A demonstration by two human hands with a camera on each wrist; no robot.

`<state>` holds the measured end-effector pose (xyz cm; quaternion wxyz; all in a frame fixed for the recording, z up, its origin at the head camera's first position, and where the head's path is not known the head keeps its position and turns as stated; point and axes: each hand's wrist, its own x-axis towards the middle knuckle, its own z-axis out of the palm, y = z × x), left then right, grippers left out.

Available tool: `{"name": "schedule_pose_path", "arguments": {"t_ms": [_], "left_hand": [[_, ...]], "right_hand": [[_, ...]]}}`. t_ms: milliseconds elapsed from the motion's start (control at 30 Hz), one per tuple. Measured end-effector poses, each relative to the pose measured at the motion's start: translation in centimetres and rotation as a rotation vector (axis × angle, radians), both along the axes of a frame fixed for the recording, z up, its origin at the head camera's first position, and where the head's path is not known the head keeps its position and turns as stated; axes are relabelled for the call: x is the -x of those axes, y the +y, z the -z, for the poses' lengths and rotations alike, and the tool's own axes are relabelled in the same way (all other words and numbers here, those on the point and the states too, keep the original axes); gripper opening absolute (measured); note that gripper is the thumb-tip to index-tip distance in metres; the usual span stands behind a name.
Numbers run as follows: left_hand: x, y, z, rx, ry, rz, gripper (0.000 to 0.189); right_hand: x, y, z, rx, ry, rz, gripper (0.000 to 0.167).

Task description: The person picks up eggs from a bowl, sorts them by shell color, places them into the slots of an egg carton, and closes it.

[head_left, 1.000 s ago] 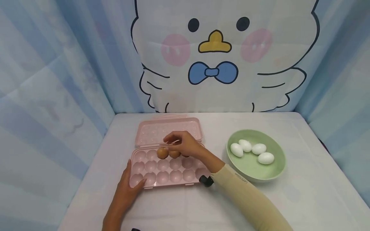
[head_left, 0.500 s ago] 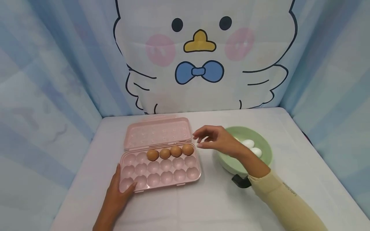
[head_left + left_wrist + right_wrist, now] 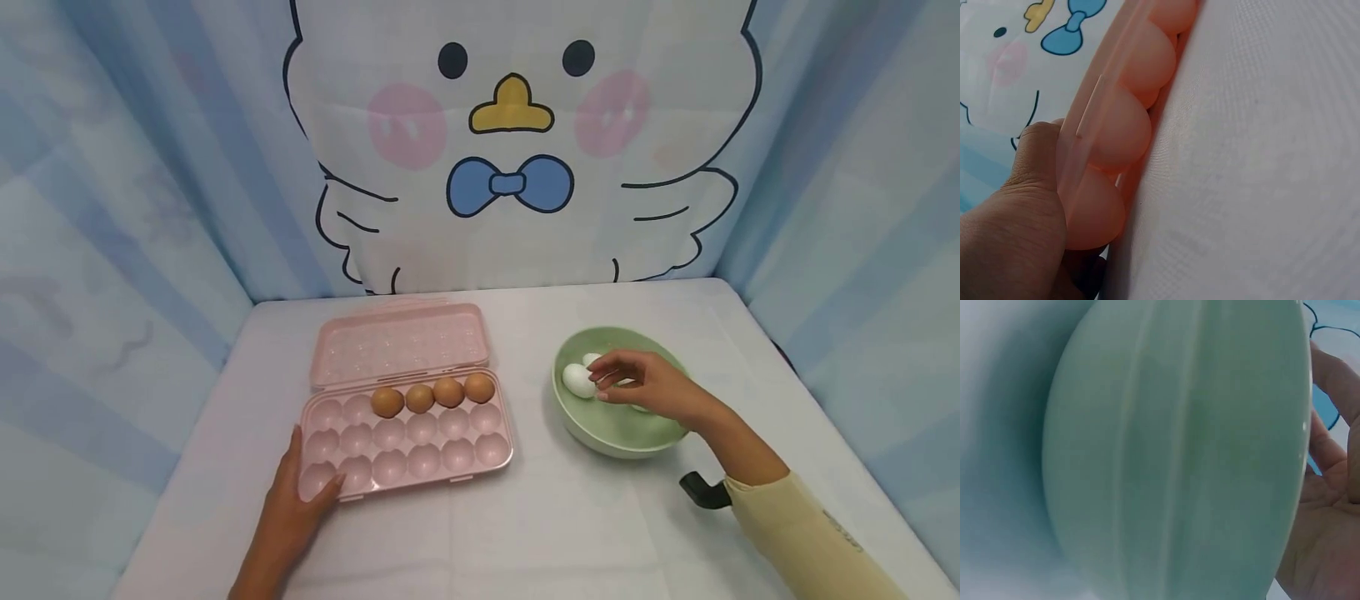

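Observation:
A pink egg tray (image 3: 407,433) lies with its lid (image 3: 401,343) folded back behind it. Several brown eggs (image 3: 448,392) sit in its back row. My left hand (image 3: 288,504) grips the tray's front left corner, the thumb (image 3: 1032,156) lying against the rim in the left wrist view. Over the green bowl (image 3: 615,437) hovers my right hand (image 3: 656,387), fingers loosely bent and nothing seen between them. Beside its fingertips, white eggs (image 3: 579,381) rest in the bowl, partly hidden by the hand. Only the bowl's outer wall (image 3: 1179,456) shows in the right wrist view.
A white cloth covers the table (image 3: 480,542). Blue striped curtains (image 3: 112,250) hang at both sides, and a backdrop with a cartoon bird (image 3: 510,242) closes off the rear. Near the right cuff is a black wrist attachment (image 3: 705,492).
My right hand has moved right, from above the tray's brown eggs to above the bowl. My left hand keeps its grip on the tray. The head view has turned slightly right.

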<state>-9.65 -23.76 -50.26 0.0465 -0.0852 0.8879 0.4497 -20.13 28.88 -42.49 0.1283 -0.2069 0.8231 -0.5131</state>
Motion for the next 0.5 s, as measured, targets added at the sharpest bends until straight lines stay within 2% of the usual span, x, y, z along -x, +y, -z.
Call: {"name": "schedule_pose_path", "arguments": {"t_ms": [133, 267, 500], "left_hand": [[0.2, 0.1, 0.1, -0.005, 0.019, -0.004, 0.112], [0.3, 0.3, 0.0, 0.016, -0.004, -0.019, 0.112], [0.1, 0.1, 0.1, 0.025, -0.034, -0.035, 0.114]], "right_hand": [[0.2, 0.7, 0.3, -0.040, 0.001, 0.010, 0.043], [0.7, 0.5, 0.6, -0.030, -0.025, 0.003, 0.048], [1.1, -0.5, 0.8, -0.024, -0.087, 0.103, 0.048]]}}
